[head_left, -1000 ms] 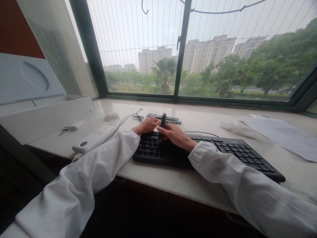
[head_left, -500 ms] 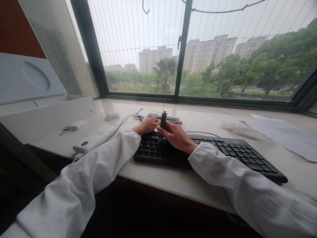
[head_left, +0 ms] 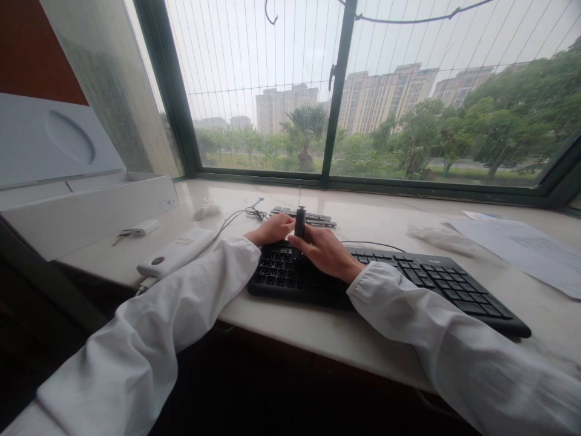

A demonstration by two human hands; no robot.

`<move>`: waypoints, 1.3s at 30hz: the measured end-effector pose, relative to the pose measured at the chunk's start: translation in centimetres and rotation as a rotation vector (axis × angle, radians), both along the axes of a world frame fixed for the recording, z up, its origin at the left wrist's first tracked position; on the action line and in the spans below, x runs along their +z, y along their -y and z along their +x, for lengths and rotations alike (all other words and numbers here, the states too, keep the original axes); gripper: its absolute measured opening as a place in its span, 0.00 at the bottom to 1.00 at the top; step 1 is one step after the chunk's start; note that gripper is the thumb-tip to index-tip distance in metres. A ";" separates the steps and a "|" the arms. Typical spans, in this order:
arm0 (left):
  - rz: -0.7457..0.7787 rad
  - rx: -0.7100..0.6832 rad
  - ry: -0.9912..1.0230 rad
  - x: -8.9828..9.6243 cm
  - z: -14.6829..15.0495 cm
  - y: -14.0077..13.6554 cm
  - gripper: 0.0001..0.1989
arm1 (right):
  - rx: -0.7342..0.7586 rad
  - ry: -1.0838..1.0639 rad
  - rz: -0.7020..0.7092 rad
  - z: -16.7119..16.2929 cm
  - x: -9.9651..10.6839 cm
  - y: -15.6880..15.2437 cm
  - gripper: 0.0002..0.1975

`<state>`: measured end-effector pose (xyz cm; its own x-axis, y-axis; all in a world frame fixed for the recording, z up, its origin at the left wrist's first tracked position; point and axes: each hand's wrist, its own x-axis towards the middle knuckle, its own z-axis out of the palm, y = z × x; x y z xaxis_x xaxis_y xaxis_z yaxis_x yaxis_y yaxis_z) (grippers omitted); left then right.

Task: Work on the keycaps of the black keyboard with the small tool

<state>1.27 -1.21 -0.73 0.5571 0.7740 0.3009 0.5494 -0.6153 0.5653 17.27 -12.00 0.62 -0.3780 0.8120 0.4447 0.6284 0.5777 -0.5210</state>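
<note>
My right hand [head_left: 327,249] is wrapped round a black keycap puller [head_left: 300,224], held upright with its thin wire loop pointing up. Its lower end meets the left part of a black keyboard [head_left: 436,266], where many keycaps are off and bare sockets show. My left hand [head_left: 273,229] is closed beside the puller at the keyboard's back edge; its fingertips are partly hidden, and what they grip cannot be made out. Behind both hands lie loose black keycaps [head_left: 320,219] in rows on the white sill.
Left of the keyboard are a white power bank [head_left: 177,251] with a cable, a small white item [head_left: 145,227] and an open white box [head_left: 113,209]. A crumpled plastic bag [head_left: 440,237] and paper sheets [head_left: 521,245] lie at the right. The window [head_left: 327,151] stands behind.
The whole view has shifted slightly. Both hands stay at the same spot on the keyboard, and the puller stands upright as before with a barely different tilt.
</note>
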 end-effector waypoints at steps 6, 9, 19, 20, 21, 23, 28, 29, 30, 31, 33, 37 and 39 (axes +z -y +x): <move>-0.012 0.006 -0.033 0.1 0.1 0.0 0.20 | -0.036 -0.006 -0.146 0.1 0.2 -0.6 0.17; -0.015 0.000 -0.030 0.1 0.1 0.1 0.20 | -0.044 -0.008 -0.189 0.2 0.2 -0.9 0.18; -0.013 -0.028 -0.016 0.0 -0.1 0.0 0.20 | -0.037 -0.051 -0.259 0.3 -0.1 -1.6 0.18; -0.013 -0.030 -0.017 0.0 -0.1 -0.1 0.21 | -0.038 -0.054 -0.264 0.3 -0.1 -1.6 0.18; -0.014 -0.031 -0.018 -0.1 -0.1 -0.1 0.21 | -0.040 -0.056 -0.270 0.3 -0.1 -1.6 0.18; -0.014 -0.032 -0.020 -0.2 -0.1 -0.3 0.21 | -0.044 -0.058 -0.285 0.3 -0.1 -1.6 0.18; -0.012 -0.029 -0.023 -0.4 -0.2 -0.5 0.22 | -0.065 -0.094 -0.327 0.3 -0.1 -1.7 0.19; -0.011 -0.026 -0.024 -0.4 -0.2 -0.5 0.22 | -0.069 -0.110 -0.337 0.3 -0.1 -1.7 0.20; -0.010 -0.022 -0.026 -0.3 -0.2 -0.5 0.23 | -0.075 -0.127 -0.342 0.3 -0.2 -1.7 0.20; -0.007 -0.017 -0.028 -0.3 -0.2 -0.5 0.23 | -0.082 -0.143 -0.341 0.3 -0.2 -1.6 0.20; 0.001 -0.006 -0.036 -0.2 -0.1 -0.4 0.22 | -0.101 -0.177 -0.320 0.3 -0.1 -1.4 0.19; 0.011 -0.001 -0.060 0.0 0.0 0.0 0.21 | -0.111 -0.267 -0.216 0.4 0.2 -0.7 0.19; 0.009 -0.009 -0.081 0.5 -0.2 0.3 0.20 | -0.155 -0.328 -0.142 0.7 0.6 -0.6 0.19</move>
